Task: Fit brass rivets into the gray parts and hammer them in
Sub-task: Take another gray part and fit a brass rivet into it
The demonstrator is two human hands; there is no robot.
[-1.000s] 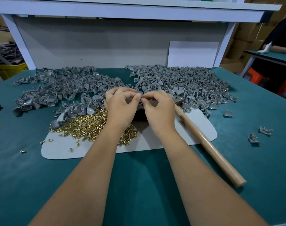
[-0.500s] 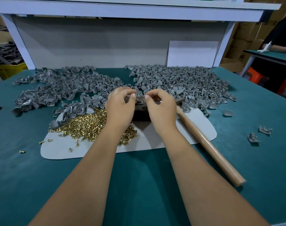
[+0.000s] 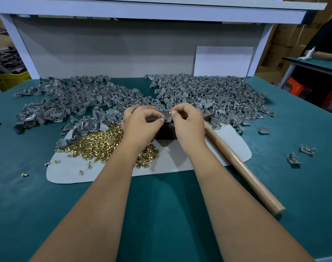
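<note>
Hands around ridged gray part

Cardboard boxes beyond yellow crate

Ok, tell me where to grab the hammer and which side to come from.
Grip the wooden handle at its free end near the table's front right. It lies flat on the green table, running diagonally from the block by the right hand toward the person; the head is hidden behind that hand. Come from above with the right hand, wrapping round the shaft.
</note>
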